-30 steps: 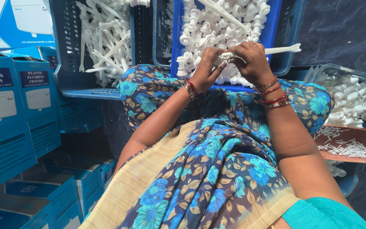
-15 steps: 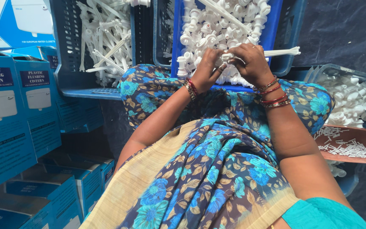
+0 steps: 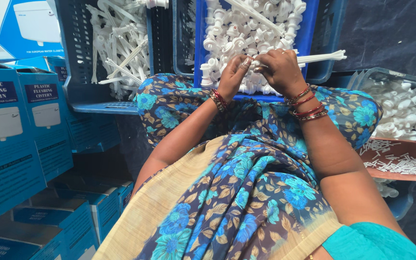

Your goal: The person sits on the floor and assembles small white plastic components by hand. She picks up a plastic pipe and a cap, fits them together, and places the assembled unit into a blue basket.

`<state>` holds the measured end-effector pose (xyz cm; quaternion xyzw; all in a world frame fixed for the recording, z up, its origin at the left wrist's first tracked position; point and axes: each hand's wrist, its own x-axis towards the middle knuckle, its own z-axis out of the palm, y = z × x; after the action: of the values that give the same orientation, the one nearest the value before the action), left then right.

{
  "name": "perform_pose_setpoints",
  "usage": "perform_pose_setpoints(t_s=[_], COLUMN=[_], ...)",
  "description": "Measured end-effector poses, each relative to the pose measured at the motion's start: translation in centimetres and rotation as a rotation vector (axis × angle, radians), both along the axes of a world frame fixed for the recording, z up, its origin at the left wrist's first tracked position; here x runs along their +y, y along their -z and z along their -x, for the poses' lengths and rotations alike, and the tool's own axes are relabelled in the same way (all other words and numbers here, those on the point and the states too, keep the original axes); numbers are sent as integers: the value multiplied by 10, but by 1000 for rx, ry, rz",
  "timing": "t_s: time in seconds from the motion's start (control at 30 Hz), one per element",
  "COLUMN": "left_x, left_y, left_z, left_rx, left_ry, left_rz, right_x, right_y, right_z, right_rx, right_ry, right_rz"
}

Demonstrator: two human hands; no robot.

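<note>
White plastic rod pinched in right hand; left hand pinching small fitting at its end. Loose grip risks dropping part into blue crate.

A single camera sits on the person's head and looks steeply down and forward over the lap, draped in blue flowered cloth. It is close: forearms fill the middle, and the left hand and right hand meet near the top edge. Beyond them lies a blue plastic crate of white plastic fittings; stacked blue cardboard boxes line the left edge.
</note>
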<state>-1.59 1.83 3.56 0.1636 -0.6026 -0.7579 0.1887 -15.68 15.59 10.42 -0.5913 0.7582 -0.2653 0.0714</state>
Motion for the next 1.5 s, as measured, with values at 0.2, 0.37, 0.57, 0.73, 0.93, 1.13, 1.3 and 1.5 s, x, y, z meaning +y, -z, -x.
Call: perform_pose_setpoints(t_s=[0.2,0.37,0.57,0.73,0.93,1.13,1.3,1.5], left_x=[2,5,8,9,12,12,12,10], left_y=[4,1,-7,-2,3,4,5,4], left_z=[4,4,4,2,5,3,2,0], left_rx=[-62,-121,-119,-164,-267,-204,-164,-115], left_ry=[-12,4,-13,-33,-69,-25,38,88], left_rz=[-108,-394,-433,-226,-94,-143,-172,-108], right_x=[0,-1,1,2,3,5,7,9], right_y=[-1,-1,-1,0,3,8,11,10], right_z=[-3,-6,-6,-11,-9,-3,2,7], right_rx=[25,62,88,80,69,22,0,19], right_ry=[7,31,56,74,67,50,30,16], right_rz=[-35,-40,-42,-51,-65,-71,-23,-37])
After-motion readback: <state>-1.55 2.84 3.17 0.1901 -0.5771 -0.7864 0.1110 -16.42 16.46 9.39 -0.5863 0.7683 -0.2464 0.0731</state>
